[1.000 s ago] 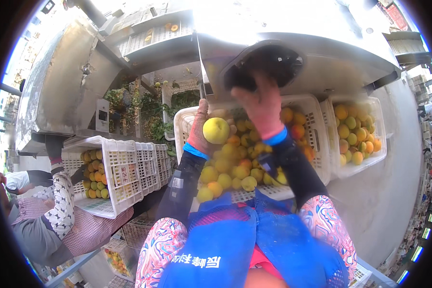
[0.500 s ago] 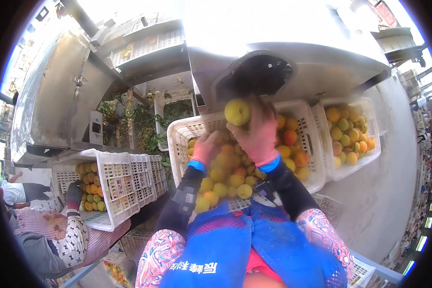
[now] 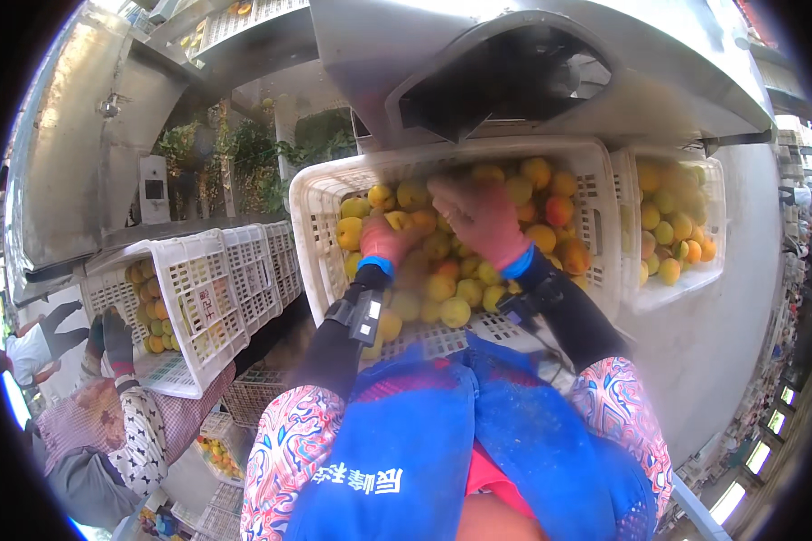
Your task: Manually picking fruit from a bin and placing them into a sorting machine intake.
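Yellow and orange peaches (image 3: 456, 312) fill the large white plastic crate (image 3: 442, 154) in front of me. My left hand (image 3: 388, 242), in a pink glove with a blue cuff, reaches in among them on the left, against a yellow peach (image 3: 398, 220). Fruit and blur hide its fingertips, so I cannot tell whether it grips one. My right hand (image 3: 487, 216), gloved the same way, is over the fruit in the middle of the crate. Motion smears its fingers, and no peach shows clearly in it.
A metal machine with a dark opening (image 3: 505, 77) stands just behind the crate. On the right is a smaller white crate (image 3: 672, 290) of peaches. At left, a co-worker's gloved hand (image 3: 117, 338) is by a tilted white crate (image 3: 209, 311) of fruit. Leafy plants (image 3: 244, 167) stand beyond.
My right hand has come down and nearer from the machine's opening, and the yellow peach it held up is no longer seen in it. The whole view has shifted.
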